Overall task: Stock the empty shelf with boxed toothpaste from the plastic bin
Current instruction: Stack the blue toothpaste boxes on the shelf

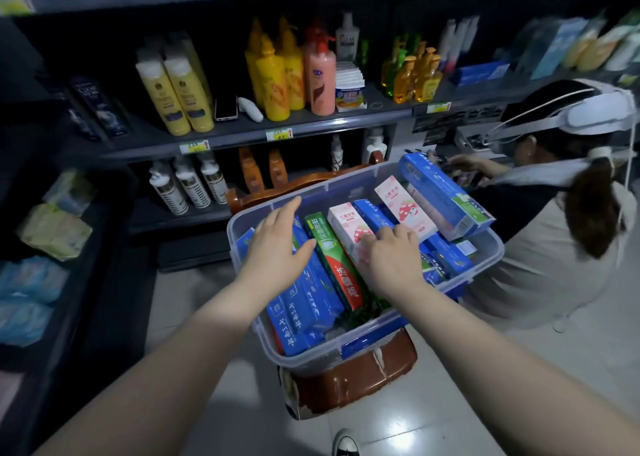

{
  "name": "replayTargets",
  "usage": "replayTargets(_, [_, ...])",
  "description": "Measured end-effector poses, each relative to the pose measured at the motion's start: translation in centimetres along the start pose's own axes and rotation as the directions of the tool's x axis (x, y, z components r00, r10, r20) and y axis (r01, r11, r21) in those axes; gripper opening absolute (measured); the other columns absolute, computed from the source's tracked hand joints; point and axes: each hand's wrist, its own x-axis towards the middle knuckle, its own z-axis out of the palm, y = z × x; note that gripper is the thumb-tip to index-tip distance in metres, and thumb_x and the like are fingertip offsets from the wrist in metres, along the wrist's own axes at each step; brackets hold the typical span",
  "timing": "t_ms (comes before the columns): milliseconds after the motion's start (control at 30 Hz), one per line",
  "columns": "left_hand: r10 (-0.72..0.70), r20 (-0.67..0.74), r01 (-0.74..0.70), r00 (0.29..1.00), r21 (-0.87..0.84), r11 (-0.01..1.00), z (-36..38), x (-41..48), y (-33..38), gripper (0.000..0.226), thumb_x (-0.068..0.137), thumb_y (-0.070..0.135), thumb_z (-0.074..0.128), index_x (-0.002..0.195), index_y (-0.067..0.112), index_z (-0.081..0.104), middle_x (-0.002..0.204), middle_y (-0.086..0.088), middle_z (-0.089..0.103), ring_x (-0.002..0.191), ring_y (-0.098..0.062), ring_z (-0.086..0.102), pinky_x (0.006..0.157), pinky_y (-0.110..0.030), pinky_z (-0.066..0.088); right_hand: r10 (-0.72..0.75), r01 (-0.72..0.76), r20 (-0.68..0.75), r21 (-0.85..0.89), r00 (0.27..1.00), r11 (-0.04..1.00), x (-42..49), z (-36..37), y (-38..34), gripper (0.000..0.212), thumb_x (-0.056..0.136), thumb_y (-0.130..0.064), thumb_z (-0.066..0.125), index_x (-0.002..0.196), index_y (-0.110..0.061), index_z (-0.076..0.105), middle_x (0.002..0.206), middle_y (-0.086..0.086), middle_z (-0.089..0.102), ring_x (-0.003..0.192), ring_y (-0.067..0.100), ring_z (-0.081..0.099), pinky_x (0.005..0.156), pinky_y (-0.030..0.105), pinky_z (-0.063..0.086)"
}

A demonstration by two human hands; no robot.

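Left fingers (285,213) straight and close together, thumb splayed out. Left hand (277,244) flat, palm down over the blue boxes (304,300); contact unclear. Right fingertips (382,234) bent down onto a pink-white box (343,222) and the blue one beside it; can't tell if they clamp anything. Right hand (393,255) knuckles up, inside the bin. Green-red box (329,258) lies between the two hands. All the toothpaste sits in the clear plastic bin (349,348); one long blue box (446,196) leans on its far-right rim. Bin rests on a brown chair (360,383). Shelving (242,137) behind holds bottles. Second person (561,234) crouches at right.
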Motion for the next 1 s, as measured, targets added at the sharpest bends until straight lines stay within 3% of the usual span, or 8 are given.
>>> replayTargets(133, [-0.031, 0.034, 0.033, 0.999, -0.065, 0.997, 0.9, 0.8, 1.0, 0.067, 0.094, 0.026, 0.055, 0.15, 0.024, 0.018, 0.152, -0.001, 0.03, 0.137, -0.022, 0.033, 0.112, -0.038, 0.029, 0.05, -0.066, 0.077, 0.225, 0.996, 0.972, -0.1, -0.3, 0.1, 0.046, 0.089, -0.033, 0.055, 0.132, -0.019, 0.044, 0.115, 0.01, 0.053, 0.103, 0.029, 0.05, 0.082, 0.037, 0.04])
replayTargets(233, [-0.141, 0.12, 0.161, 0.983, -0.182, 0.97, 2.3, 1.9, 1.8, 0.072, 0.092, 0.034, 0.056, 0.15, 0.028, 0.014, 0.149, -0.002, 0.038, 0.128, -0.023, 0.046, 0.106, -0.045, 0.039, 0.066, -0.035, -0.056, 0.44, 0.996, 0.897, -1.1, -1.3, 0.1, 0.054, 0.086, -0.026, 0.063, 0.135, -0.017, 0.043, 0.118, 0.009, 0.051, 0.106, 0.025, 0.047, 0.083, 0.031, 0.037])
replayTargets(367, [-0.286, 0.216, 0.359, 0.933, -0.543, 0.759, 4.2, 2.9, 4.0, 0.088, 0.086, 0.03, 0.064, 0.149, 0.038, 0.003, 0.127, 0.0, 0.061, 0.109, -0.021, 0.061, 0.094, -0.048, 0.05, 0.022, 0.078, -0.158, 0.595, 0.987, 0.8, -1.9, -2.3, 0.3, 0.066, 0.081, -0.034, 0.07, 0.138, -0.018, 0.041, 0.118, 0.004, 0.049, 0.107, 0.018, 0.045, 0.085, 0.027, 0.035])
replayTargets(500, [-0.308, 0.089, 0.305, 0.947, -0.541, 0.784, 4.3, 4.4, 4.3, 0.078, 0.09, 0.017, 0.062, 0.149, 0.033, 0.013, 0.121, -0.001, 0.06, 0.104, -0.021, 0.062, 0.086, -0.045, 0.054, 0.057, 0.031, -0.201, 0.412, 0.978, 0.911, 0.5, -2.4, 4.6, 0.067, 0.086, -0.049, 0.058, 0.139, -0.011, 0.041, 0.128, 0.011, 0.049, 0.118, 0.029, 0.045, 0.096, 0.043, 0.039])
replayTargets(600, [-0.298, 0.056, 0.278, 0.953, -0.552, 0.786, 3.9, 4.6, 3.8, 0.076, 0.091, 0.017, 0.061, 0.149, 0.031, 0.015, 0.123, -0.001, 0.057, 0.102, -0.02, 0.062, 0.076, -0.038, 0.055, 0.138, -0.124, -0.123, 0.116, 0.983, 0.986, 3.1, -2.3, 7.3, 0.054, 0.09, -0.034, 0.054, 0.136, -0.008, 0.04, 0.126, 0.014, 0.049, 0.111, 0.034, 0.045, 0.091, 0.042, 0.04])
replayTargets(700, [-0.296, 0.032, 0.264, 0.955, -0.551, 0.791, 3.8, 4.0, 3.4, 0.077, 0.09, 0.016, 0.062, 0.148, 0.032, 0.015, 0.119, 0.0, 0.058, 0.1, -0.018, 0.061, 0.073, -0.035, 0.054, 0.137, -0.133, 0.031, -0.095, 0.99, 0.986, 4.5, -1.5, 7.4, 0.06, 0.089, -0.024, 0.055, 0.139, -0.003, 0.03, 0.127, 0.016, 0.048, 0.113, 0.033, 0.047, 0.088, 0.038, 0.042])
replayTargets(900, [-0.3, 0.009, 0.244, 0.954, -0.603, 0.759, 3.1, 2.6, 2.6, 0.074, 0.091, 0.015, 0.062, 0.149, 0.029, 0.018, 0.111, 0.003, 0.06, 0.087, -0.004, 0.06, 0.063, -0.022, 0.048, 0.197, -0.191, 0.095, -0.068, 0.976, 0.979, 5.0, -1.3, 6.6, 0.057, 0.087, -0.018, 0.059, 0.134, 0.001, 0.033, 0.128, 0.019, 0.048, 0.112, 0.034, 0.052, 0.078, 0.038, 0.048])
replayTargets(1000, [-0.316, -0.036, 0.222, 0.948, -0.637, 0.738, 1.6, 2.1, 1.9, 0.068, 0.089, 0.011, 0.063, 0.145, 0.024, 0.026, 0.113, 0.0, 0.061, 0.096, -0.013, 0.061, 0.072, -0.03, 0.052, 0.217, -0.218, 0.024, 0.133, 0.976, 0.967, 4.6, -3.2, 6.0, 0.041, 0.086, -0.021, 0.062, 0.12, -0.004, 0.045, 0.119, 0.015, 0.048, 0.101, 0.034, 0.054, 0.068, 0.035, 0.039])
